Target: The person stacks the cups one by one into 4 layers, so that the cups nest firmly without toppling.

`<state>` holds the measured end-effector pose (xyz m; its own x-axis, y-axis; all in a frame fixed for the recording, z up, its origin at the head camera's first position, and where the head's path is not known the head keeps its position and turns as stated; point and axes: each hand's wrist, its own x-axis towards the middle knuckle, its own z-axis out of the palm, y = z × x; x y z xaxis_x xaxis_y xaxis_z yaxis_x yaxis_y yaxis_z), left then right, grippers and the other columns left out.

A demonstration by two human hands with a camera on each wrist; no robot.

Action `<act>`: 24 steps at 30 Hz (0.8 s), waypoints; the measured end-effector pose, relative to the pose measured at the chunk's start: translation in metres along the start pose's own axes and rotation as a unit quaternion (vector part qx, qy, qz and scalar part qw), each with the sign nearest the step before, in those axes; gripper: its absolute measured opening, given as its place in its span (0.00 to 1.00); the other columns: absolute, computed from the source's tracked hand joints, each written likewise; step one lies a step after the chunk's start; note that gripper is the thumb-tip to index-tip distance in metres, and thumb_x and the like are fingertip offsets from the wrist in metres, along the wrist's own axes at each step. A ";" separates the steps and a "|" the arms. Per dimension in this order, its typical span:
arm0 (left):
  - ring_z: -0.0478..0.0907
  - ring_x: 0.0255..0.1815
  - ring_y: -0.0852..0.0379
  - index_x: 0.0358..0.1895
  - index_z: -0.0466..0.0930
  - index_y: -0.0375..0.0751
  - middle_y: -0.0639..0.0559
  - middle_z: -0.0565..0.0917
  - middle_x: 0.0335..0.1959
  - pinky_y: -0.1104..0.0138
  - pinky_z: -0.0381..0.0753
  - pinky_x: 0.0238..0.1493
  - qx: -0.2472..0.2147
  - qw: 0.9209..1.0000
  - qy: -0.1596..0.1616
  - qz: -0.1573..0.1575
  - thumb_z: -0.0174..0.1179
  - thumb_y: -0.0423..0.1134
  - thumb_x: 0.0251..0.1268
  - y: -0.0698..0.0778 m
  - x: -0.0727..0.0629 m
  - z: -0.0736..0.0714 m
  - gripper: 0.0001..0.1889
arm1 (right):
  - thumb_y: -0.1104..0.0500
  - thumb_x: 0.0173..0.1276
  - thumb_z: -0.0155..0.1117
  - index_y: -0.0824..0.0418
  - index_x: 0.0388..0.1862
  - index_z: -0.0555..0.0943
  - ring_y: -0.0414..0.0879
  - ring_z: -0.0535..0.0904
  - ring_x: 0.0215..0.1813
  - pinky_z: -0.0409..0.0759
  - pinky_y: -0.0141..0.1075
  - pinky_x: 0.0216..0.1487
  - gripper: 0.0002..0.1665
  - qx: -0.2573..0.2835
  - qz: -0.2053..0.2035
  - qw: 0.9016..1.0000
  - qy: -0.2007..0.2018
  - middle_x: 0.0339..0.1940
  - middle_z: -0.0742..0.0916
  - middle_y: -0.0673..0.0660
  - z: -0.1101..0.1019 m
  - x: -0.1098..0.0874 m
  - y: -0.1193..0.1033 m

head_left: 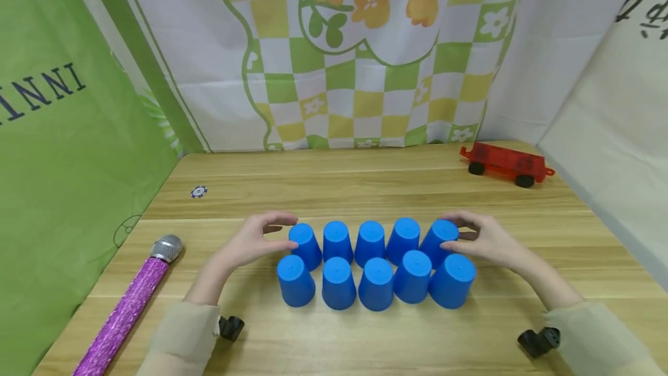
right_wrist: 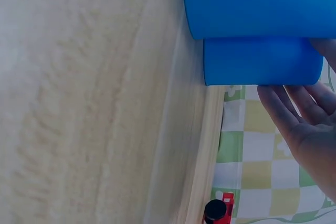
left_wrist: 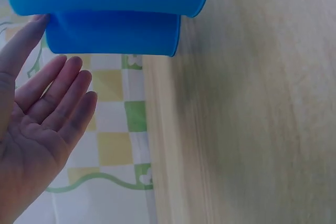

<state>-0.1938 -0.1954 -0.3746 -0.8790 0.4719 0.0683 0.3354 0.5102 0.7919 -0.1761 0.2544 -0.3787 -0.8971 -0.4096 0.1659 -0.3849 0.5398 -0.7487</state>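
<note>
Several blue plastic cups stand upside down in a front row and a back row. My left hand (head_left: 260, 239) is at the left end of the back row, its thumb tip by the end cup (head_left: 307, 248). In the left wrist view, the four fingers of that hand (left_wrist: 44, 111) extend apart from the cup. At the other end, my right hand (head_left: 482, 238) pinches the back-row cup (head_left: 435, 242) between thumb in front and fingers behind. The right wrist view has its fingertips against the side of this cup (right_wrist: 257, 61). A front-row cup (right_wrist: 262, 6) stands nearer that camera.
A microphone (head_left: 130, 300) with a glittery purple handle lies on the left of the wooden table (head_left: 334, 190). Near the back left is a small round chip (head_left: 199, 191). A red toy wagon (head_left: 506, 162) with black wheels stands at the back right. Printed cloths (head_left: 376, 91) hang around the table.
</note>
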 end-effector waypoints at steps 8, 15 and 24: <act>0.76 0.58 0.45 0.57 0.75 0.40 0.44 0.79 0.55 0.49 0.74 0.61 -0.027 0.999 -0.025 0.004 0.68 0.43 0.54 -0.001 0.005 0.006 0.26 | 0.61 0.59 0.69 0.66 0.54 0.76 0.25 0.75 0.46 0.85 0.38 0.46 0.24 -0.029 -0.008 0.999 0.010 0.46 0.84 0.61 -0.014 0.007 0.003; 0.76 0.57 0.45 0.57 0.74 0.40 0.44 0.79 0.55 0.51 0.76 0.60 -0.039 0.999 -0.034 -0.001 0.68 0.43 0.55 0.000 0.006 0.008 0.26 | 0.57 0.60 0.69 0.66 0.55 0.76 0.22 0.73 0.45 0.84 0.40 0.47 0.26 -0.057 0.010 0.998 0.022 0.48 0.84 0.62 -0.033 0.017 -0.002; 0.77 0.57 0.47 0.56 0.75 0.42 0.46 0.80 0.54 0.53 0.78 0.58 -0.023 0.999 -0.023 -0.006 0.68 0.43 0.55 -0.002 0.006 0.009 0.25 | 0.58 0.59 0.69 0.67 0.55 0.76 0.23 0.72 0.44 0.84 0.41 0.46 0.26 -0.083 0.011 0.996 0.018 0.46 0.84 0.61 -0.049 0.033 -0.002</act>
<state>-0.1966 -0.1871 -0.3811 -0.8658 0.4993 0.0322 0.3085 0.4821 0.8200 -0.2155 0.2757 -0.3402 -0.9115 -0.3715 0.1763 -0.3936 0.6636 -0.6362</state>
